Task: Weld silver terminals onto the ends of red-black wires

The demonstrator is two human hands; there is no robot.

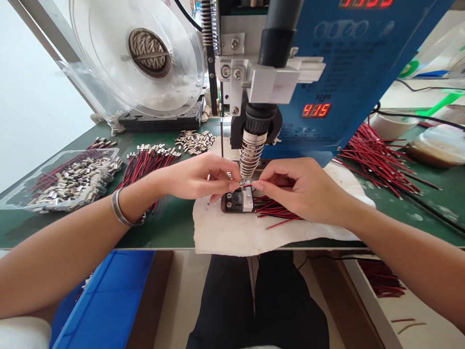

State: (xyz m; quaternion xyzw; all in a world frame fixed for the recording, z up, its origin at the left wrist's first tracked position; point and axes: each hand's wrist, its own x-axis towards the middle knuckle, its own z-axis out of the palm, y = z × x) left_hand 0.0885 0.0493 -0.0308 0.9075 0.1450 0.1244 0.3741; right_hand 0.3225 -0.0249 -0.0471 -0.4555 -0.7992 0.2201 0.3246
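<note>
My left hand [212, 177], with a metal bangle at its wrist, is closed in a pinch beside the tip of the soldering machine; what its fingertips hold is too small and covered to make out. Opposite it, my right hand [303, 186] pinches a thin red-and-black wire [247, 185] by thumb and forefinger. Both sets of fingertips nearly meet above a small black-and-silver fixture [238, 200]. Directly over them points the soldering head [253, 150], wrapped in a coiled spring. More red-and-black wires [278, 208] lie under my right hand on a white cloth [218, 232].
At left are a clear tray [78, 179] of small metal parts, wires with metal ends [148, 162] and a pile of loose metal parts [196, 141]. A blue control box [334, 72] stands behind. Another wire bundle [381, 155] lies right. A blue bin [109, 295] sits below the table.
</note>
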